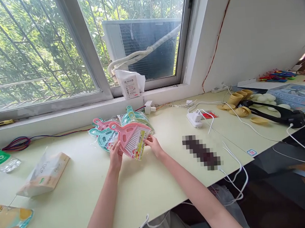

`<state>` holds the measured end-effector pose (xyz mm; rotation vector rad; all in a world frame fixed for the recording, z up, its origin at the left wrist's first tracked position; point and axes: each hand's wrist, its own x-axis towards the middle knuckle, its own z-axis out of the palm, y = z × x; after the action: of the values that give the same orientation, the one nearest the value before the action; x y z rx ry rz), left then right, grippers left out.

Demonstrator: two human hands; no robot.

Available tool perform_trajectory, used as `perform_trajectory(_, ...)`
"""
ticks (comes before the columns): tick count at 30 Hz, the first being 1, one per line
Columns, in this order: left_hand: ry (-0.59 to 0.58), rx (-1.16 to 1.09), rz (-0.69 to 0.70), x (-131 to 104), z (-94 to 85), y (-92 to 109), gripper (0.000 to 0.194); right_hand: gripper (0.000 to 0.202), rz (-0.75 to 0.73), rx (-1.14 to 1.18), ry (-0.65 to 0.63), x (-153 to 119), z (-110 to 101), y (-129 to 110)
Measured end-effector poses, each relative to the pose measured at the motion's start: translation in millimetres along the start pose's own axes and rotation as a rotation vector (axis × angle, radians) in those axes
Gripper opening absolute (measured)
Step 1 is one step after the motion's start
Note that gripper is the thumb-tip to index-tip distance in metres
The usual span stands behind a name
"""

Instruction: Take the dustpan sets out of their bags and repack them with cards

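Note:
Between my two hands is a pink dustpan and brush set (129, 137) in clear wrapping, with a yellow printed label. My left hand (116, 154) grips its left edge, and my right hand (152, 144) pinches it at the label on the right. Just behind lie more wrapped sets: a teal dustpan (102, 137) to the left, another pink one (100, 123) behind that, and green ones (132, 116) at the back. My left fingertips are partly hidden by the pan.
A tissue pack (46, 173) and green-labelled bottle (1, 159) lie left. White charger (195, 119), cables, a pixelated dark object (201, 153), black headband device (279, 115) and yellow cups (235, 98) are right. A paper-wrapped box (130, 84) stands on the sill.

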<state>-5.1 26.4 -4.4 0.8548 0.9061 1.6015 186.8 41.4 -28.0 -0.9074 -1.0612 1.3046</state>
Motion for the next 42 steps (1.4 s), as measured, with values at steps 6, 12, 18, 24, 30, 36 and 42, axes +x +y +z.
perform_trajectory(6,0.067,0.033,-0.078,5.5,-6.9,-6.1,0.037,0.042,0.091,0.162,0.052,-5.5,1.0,-6.0)
perform_trajectory(12,0.260,-0.025,-0.012,13.6,-17.9,-3.6,0.017,0.046,0.081,0.120,-0.033,-6.3,-0.7,-15.0)
perform_trajectory(18,0.353,0.041,0.068,17.4,-27.7,4.3,0.023,0.044,0.072,0.071,-0.064,-8.3,1.4,-16.3)
perform_trajectory(24,0.247,0.580,0.364,5.9,-24.8,21.7,0.047,0.048,0.116,-0.005,-0.195,-8.3,-2.7,-20.1)
perform_trajectory(30,0.241,0.532,0.240,16.1,-44.9,22.7,0.046,0.051,0.114,-0.051,-0.240,-5.6,-12.5,-27.8)
perform_trajectory(36,0.038,0.537,0.145,9.5,-38.7,39.0,0.053,0.055,0.122,-0.071,-0.305,-7.2,-14.9,-35.2)
perform_trajectory(42,0.189,0.494,0.114,13.4,-44.3,35.0,0.037,0.051,0.108,-0.066,-0.268,-5.3,-18.0,-35.7)
